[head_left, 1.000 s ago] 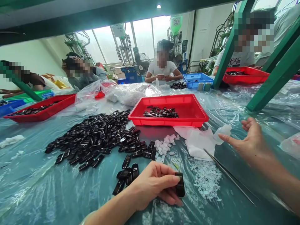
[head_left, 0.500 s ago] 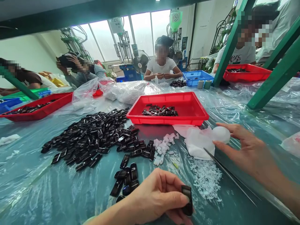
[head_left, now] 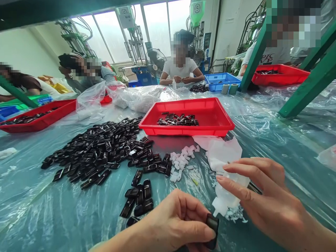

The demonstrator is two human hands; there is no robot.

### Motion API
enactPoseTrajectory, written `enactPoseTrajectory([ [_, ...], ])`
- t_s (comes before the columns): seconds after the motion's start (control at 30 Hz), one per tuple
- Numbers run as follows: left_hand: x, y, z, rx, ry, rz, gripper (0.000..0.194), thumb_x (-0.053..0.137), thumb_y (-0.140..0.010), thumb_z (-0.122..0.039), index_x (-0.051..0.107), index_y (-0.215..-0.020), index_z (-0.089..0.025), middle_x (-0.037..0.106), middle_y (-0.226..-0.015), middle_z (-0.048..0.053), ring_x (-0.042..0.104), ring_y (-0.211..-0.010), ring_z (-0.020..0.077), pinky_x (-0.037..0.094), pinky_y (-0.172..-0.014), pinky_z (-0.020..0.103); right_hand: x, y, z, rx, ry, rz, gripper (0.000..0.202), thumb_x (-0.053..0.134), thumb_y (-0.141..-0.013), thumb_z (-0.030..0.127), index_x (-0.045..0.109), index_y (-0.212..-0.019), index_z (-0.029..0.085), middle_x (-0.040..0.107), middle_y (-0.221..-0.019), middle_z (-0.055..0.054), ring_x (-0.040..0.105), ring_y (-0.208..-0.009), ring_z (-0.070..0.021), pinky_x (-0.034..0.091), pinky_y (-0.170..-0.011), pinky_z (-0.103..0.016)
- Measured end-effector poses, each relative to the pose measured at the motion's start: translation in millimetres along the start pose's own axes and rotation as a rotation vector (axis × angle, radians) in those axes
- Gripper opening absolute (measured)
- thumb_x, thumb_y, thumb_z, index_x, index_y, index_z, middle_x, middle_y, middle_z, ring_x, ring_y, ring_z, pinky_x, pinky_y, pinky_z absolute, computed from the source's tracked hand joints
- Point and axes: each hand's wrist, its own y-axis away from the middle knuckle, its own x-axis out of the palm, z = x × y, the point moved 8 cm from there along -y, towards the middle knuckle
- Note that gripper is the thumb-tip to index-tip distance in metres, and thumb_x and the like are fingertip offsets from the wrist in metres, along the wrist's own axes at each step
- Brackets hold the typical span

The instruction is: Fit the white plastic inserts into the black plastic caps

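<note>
My left hand (head_left: pixel 181 224), at the bottom centre, pinches a glossy black oblong plastic piece (head_left: pixel 213 227) between thumb and fingers. In my right hand (head_left: pixel 270 196) is a small white squeeze bottle (head_left: pixel 228 197), tilted so its narrow end points down and left toward the black piece, apart from it. Under the bottle lies a scatter of tiny translucent white bits (head_left: pixel 236 214), partly hidden. Metal tweezers (head_left: pixel 254 188) show only in part behind my right fingers. A crumpled white cloth or tissue (head_left: pixel 223 150) lies just beyond the bottle.
A large heap of black pieces (head_left: pixel 97 150) lies left, with a smaller group (head_left: pixel 140 196) nearer. Small white parts (head_left: pixel 181 161) sit mid-table. Beyond stands a red tray (head_left: pixel 183 131) holding black pieces. Green posts (head_left: pixel 312 84) rise at right. Several people sit around the plastic-covered table.
My right hand has lifted the squeeze bottle off the cloth and brought it nearer and to the left. My left hand keeps the black piece almost in place. The view has shifted slightly.
</note>
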Motion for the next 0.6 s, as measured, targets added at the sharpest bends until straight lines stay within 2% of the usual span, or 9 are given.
enactPoseTrajectory([
  [0.17, 1.6, -0.2, 1.8, -0.008, 0.004, 0.015, 0.027, 0.077, -0.057, -0.029, 0.065, -0.073, -0.011, 0.066, -0.062, 0.004, 0.057, -0.042, 0.0078, 0.04, -0.037, 0.012, 6.4, 6.1, 5.9, -0.013, 0.029, 0.087, 0.035, 0.04, -0.086, 0.01, 0.058, -0.108, 0.031, 0.062, -0.11, -0.004, 0.05, -0.106, -0.0238, 0.029, -0.089, -0.047],
  [0.37, 5.1, 0.7, 1.3, -0.014, -0.041, 0.061, 0.023, 0.074, -0.062, -0.029, 0.068, -0.075, -0.01, 0.067, -0.065, 0.005, 0.056, -0.042, 0.0069, 0.04, -0.037, 0.013, 0.6, 4.3, 10.8, 0.052, -0.002, -0.038, 0.034, 0.039, -0.089, 0.009, 0.062, -0.1, 0.031, 0.066, -0.098, -0.002, 0.052, -0.103, -0.0198, 0.027, -0.092, -0.045],
  [0.6, 7.5, 2.2, -0.1, -0.03, -0.049, 0.077, 0.023, 0.073, -0.063, -0.028, 0.07, -0.078, -0.01, 0.068, -0.067, 0.006, 0.057, -0.042, 0.0072, 0.041, -0.037, 0.013, 2.5, 5.0, 7.7, 0.026, -0.035, -0.005, 0.026, 0.043, -0.089, 0.015, 0.063, -0.098, 0.03, 0.066, -0.099, -0.003, 0.052, -0.102, -0.022, 0.028, -0.09, -0.046],
])
